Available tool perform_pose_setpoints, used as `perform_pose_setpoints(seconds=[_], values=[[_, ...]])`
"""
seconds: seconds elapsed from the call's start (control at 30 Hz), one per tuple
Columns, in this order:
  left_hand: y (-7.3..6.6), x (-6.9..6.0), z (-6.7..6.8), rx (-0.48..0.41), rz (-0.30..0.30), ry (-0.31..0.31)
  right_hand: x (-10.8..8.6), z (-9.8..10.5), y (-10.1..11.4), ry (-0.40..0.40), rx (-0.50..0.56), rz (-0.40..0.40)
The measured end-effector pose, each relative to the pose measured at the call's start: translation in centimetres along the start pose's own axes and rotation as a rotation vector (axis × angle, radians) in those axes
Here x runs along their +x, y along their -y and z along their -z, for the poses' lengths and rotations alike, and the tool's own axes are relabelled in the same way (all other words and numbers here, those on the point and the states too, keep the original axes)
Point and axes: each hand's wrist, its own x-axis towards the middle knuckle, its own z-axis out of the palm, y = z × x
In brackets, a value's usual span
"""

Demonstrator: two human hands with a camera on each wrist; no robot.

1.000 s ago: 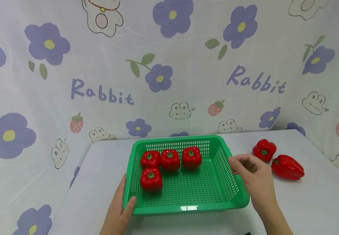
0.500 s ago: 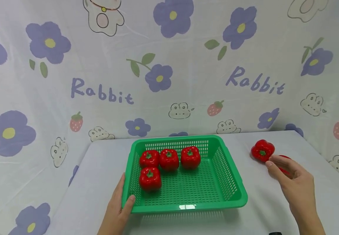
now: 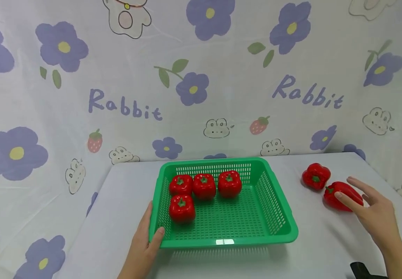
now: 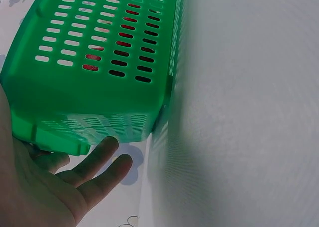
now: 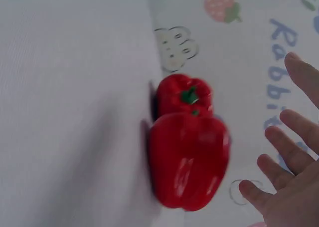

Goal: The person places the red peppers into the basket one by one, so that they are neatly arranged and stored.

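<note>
- Hovering well to the right of the green basket (image 3: 256, 241), the right hand (image 3: 377, 215) is spread wide and holds nothing, thumb and fingers on either side of a gap by the lying pepper (image 3: 349, 190).
- That pepper rests on the counter (image 3: 127, 193), right of the basket, on its side, stem end toward the basket.
- The second pepper (image 3: 316, 176) sits between it and the basket, a little farther back; whether the two peppers touch, I cannot tell.
- The left hand (image 3: 141, 236) holds the basket at its left rim, thumb over the edge, fingers along the outer wall.
- Inside the basket stand four red peppers (image 3: 204, 186), stems up: three in a row near its far wall, one in front of the leftmost.
- The lying pepper's gloss suggests a smooth, rather slippery skin; it is probably light and fairly stiff, and may roll if nudged.
- Best hold, I judge: across the broad middle, thumb opposite the fingers, sparing the small green stem.
</note>
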Motion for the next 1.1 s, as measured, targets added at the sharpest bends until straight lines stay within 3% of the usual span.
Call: perform_pose_setpoints(seconds=[0.37,0.67,1.1], values=[[0.0,-0.1,0.2,0.007,0.018,-0.001,2.9,0.0,-3.5,0.090,0.012,0.044],[0.0,0.0,0.2,0.025,-0.020,-0.024,4.5,0.1,-3.6,0.162,-0.047,-0.043],[0.1,0.1,0.3,-0.005,0.022,0.009,5.3,-0.4,-5.2,0.185,-0.022,-0.081]])
